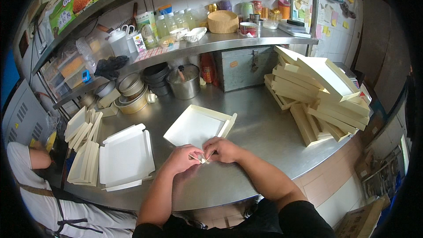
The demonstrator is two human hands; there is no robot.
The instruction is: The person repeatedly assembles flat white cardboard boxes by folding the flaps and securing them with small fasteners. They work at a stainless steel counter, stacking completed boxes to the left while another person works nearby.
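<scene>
A shallow cream cardboard box (196, 125) with a white inside sits on the steel table in front of me, turned at an angle. Its far and left walls stand up, and a flap sticks out at its right side. My left hand (183, 158) and my right hand (222, 150) meet at its near corner. The fingers of both are closed in a pinch on small folded flaps of the card there. My hands partly hide that corner. Left of my left arm lies a flatter box blank (126, 158), its sides partly spread out.
Folded boxes are piled at the right (319, 92), and more boxes (83, 161) stand at the left. Pots (183, 83) and a grey metal chest (246, 68) line the back beneath a loaded shelf (220, 44). A person in white (39, 194) is at the lower left.
</scene>
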